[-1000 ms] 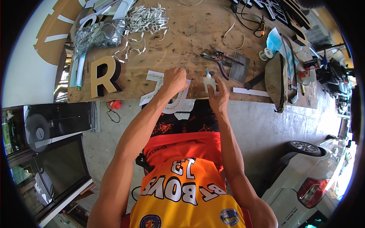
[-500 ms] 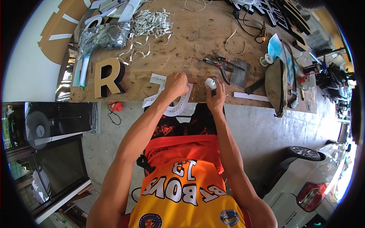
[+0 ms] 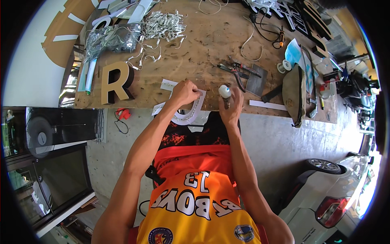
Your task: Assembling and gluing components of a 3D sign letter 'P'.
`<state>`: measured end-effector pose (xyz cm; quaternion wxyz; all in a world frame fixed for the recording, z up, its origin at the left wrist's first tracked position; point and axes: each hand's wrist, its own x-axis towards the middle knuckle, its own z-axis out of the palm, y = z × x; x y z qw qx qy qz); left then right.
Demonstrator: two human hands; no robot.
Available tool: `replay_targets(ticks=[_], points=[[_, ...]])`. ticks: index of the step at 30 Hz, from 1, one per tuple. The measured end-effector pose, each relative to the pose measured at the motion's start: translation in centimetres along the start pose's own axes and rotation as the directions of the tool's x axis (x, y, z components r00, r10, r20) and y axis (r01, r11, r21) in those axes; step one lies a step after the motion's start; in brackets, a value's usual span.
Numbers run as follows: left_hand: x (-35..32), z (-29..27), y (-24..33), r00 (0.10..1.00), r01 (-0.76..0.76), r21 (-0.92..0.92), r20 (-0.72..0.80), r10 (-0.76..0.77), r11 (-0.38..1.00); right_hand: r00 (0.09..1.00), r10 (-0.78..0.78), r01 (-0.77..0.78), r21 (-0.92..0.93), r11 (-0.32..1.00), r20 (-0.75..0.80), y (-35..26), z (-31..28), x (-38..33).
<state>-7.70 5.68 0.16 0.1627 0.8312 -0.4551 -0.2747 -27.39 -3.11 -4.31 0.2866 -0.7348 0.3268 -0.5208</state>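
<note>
Head view: on the workbench [image 3: 203,44], the finished gold letter [image 3: 115,81] stands upright near the left edge. The white letter piece [image 3: 187,116] overhangs the near edge, apparently unfinished. My left hand [image 3: 185,91] presses it down in a closed fist; my right hand [image 3: 230,107] grips a small glue bottle [image 3: 224,91], upright just beside it.

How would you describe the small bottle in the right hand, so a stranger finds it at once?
Look at the near edge of the wooden workbench. The right hand holds a small white bottle there, beside the white letter piece. Only it has a round white body.
</note>
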Motion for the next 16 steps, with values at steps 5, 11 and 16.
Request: replay_targets(ticks=[5, 11, 16], points=[[-0.6, 0.5, -1.7, 0.969, -0.189, -0.187, -0.194, 0.153, 0.964, 0.927, -0.265, 0.278, -0.011, 0.961, 0.266, -2.1, -1.4, -0.9], [-1.4, 0.7, -2.7, 0.930, -0.298, 0.003, -0.227, 0.291, 0.955, 0.787, -0.101, 0.122, 0.008, 0.993, 0.608, -1.7, 3.0, 1.4], [-2.7, 1.1, -3.1, 0.886, -0.336, -0.057, -0.356, 0.295, 0.940, 0.712, -0.042, 0.101, -0.043, 0.994, 0.701, -0.6, 3.8, 1.3]])
